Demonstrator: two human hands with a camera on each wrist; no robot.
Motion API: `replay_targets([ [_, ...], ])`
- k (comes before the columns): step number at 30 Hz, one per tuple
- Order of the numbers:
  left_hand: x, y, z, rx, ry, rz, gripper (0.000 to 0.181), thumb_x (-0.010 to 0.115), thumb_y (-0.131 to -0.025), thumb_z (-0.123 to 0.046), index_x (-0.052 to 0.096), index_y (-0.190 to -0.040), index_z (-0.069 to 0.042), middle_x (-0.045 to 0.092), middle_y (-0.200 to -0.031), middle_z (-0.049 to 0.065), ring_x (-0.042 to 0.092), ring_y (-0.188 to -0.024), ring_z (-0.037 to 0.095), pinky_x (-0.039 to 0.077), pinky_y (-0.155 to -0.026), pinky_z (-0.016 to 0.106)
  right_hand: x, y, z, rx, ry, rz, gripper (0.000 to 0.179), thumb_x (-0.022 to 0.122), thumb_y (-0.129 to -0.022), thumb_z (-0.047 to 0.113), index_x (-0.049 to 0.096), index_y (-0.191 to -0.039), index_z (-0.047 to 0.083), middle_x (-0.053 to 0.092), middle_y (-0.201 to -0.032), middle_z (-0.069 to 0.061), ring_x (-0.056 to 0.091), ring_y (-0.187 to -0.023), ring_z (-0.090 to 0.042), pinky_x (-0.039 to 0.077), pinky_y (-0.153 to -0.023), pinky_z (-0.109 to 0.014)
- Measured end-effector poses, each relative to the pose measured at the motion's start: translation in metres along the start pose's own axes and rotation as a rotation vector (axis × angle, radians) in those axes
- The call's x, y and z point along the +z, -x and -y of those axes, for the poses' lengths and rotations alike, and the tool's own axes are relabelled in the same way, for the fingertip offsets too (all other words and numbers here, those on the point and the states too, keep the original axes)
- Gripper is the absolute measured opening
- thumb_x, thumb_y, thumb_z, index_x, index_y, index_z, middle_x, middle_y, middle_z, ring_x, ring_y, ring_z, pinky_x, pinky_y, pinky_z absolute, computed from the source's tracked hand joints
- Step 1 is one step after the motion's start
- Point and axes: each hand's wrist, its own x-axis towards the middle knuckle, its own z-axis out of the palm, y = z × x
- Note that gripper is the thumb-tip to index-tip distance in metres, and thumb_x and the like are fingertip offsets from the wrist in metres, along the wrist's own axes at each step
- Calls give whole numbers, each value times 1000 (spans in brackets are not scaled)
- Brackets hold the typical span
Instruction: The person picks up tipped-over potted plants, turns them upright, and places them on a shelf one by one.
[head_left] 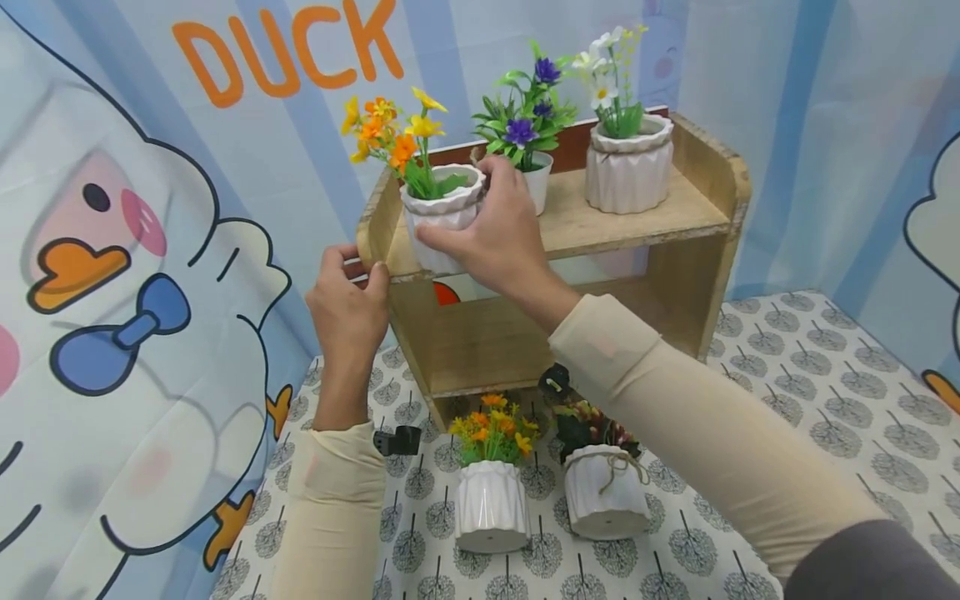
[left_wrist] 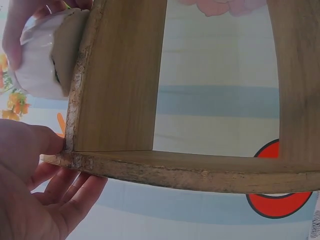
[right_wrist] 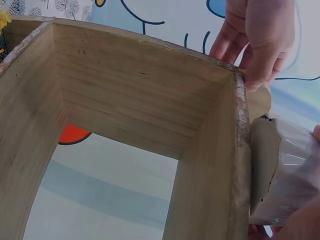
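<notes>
My right hand (head_left: 506, 233) grips a white fluted pot (head_left: 442, 229) of yellow and orange artificial flowers (head_left: 397, 133) at the left end of the wooden shelf's top board (head_left: 585, 229). Its thumb lies across the pot's front, its fingers at the rim. In the left wrist view the base of this pot (left_wrist: 45, 55) is close against the board; whether it rests fully there I cannot tell. My left hand (head_left: 348, 312) holds the shelf's left side panel at the front corner, thumb in front and fingers outside, as the right wrist view shows that hand (right_wrist: 262, 42) too.
On the top board stand a purple-flowered plant (head_left: 525, 129) and a white-flowered pot (head_left: 628, 171). Two more white pots, one with orange flowers (head_left: 491, 504) and one with dark foliage and twine (head_left: 606, 492), stand on the tree-patterned cloth (head_left: 690, 542) before the shelf.
</notes>
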Motion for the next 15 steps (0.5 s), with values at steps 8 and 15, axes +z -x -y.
replay_targets([
  [8,2,1,-2,19,9,-8,34,63,-96,-26,61,-126,-9,74,-119,15,72,-108,28,62,-85,44,7,-2,-1,6,-2,-12,92,90,-72,43,42,-141,7,55,-131,-11,54,-115,-22,53,-94,-36],
  [15,2,1,-1,18,7,-18,33,64,-95,-26,62,-124,-10,75,-117,15,73,-105,28,62,-84,44,12,-5,4,5,-13,2,91,88,-74,44,42,-143,7,54,-133,-9,53,-117,-21,53,-95,-35],
])
